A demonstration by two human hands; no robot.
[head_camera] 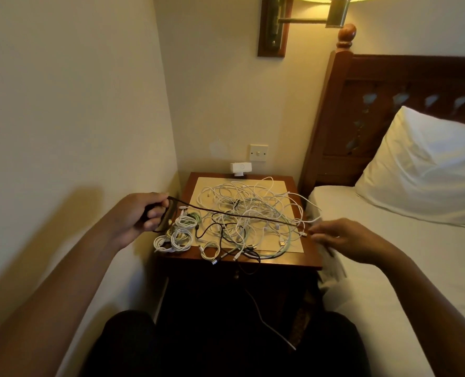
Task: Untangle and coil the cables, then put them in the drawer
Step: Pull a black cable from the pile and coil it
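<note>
one dark cable (253,216) between two hands (141,216) (340,238)

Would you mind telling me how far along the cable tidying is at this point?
A few white coils sit done at the front left of the nightstand. In hand: the left hand grips a part-coiled dark cable drawn taut to the right hand. Left: the big tangle, then stowing everything.

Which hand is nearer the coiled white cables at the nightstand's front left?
Left. The left hand grips the dark cable just beside the coiled white cables; the right hand is across the nightstand at its right edge.
</note>
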